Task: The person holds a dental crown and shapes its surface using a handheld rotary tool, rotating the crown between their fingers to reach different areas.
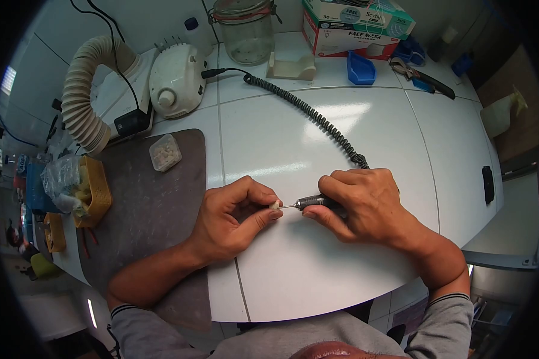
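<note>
Between the thumb and fingertips of my left hand point(232, 216) is a small whitish piece point(275, 206), mostly covered by the fingers; its exact kind I cannot tell. My right hand point(365, 206) grips a dark rotary handpiece point(314, 201) with a silver nose, pointing left. Its thin metal bur point(287, 206) reaches right up to the whitish piece. From behind the right hand a black coiled cord point(308, 110) runs up to the white control unit point(176, 84) at the back left.
A ribbed suction hose point(81, 90) curves over a dark mat point(156, 209). On the mat sits a small clear box point(164, 152) of pale pieces, beside a yellow basket point(99, 188). Along the back stand a glass jar point(245, 36), a face mask box point(353, 36) and pliers point(425, 78).
</note>
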`<state>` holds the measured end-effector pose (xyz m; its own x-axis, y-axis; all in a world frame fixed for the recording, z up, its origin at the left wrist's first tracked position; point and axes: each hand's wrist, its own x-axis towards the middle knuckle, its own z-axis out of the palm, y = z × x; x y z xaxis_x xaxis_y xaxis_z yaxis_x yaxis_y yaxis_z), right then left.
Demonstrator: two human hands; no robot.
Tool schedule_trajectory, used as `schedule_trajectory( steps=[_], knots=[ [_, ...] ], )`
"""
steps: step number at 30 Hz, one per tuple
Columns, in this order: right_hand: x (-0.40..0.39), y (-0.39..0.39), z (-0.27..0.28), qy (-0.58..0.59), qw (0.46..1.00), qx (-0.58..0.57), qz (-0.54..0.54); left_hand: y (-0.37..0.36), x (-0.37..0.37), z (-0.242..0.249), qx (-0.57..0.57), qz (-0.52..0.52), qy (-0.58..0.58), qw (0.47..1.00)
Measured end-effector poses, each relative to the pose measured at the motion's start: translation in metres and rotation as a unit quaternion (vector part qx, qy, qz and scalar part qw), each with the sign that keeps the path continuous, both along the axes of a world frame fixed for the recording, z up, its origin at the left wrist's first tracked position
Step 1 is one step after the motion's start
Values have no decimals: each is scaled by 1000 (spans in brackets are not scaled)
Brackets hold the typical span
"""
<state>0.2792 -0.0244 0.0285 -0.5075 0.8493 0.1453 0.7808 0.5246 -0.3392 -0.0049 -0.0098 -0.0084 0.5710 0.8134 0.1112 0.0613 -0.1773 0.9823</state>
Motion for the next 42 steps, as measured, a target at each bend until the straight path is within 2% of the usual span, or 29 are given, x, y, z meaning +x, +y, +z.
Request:
schedule_trajectory(
  steps=[42],
  knots=[
    [-2,-4,-1,-26,999,29,-5,-3,5,8,14,56,65,996]
  ],
)
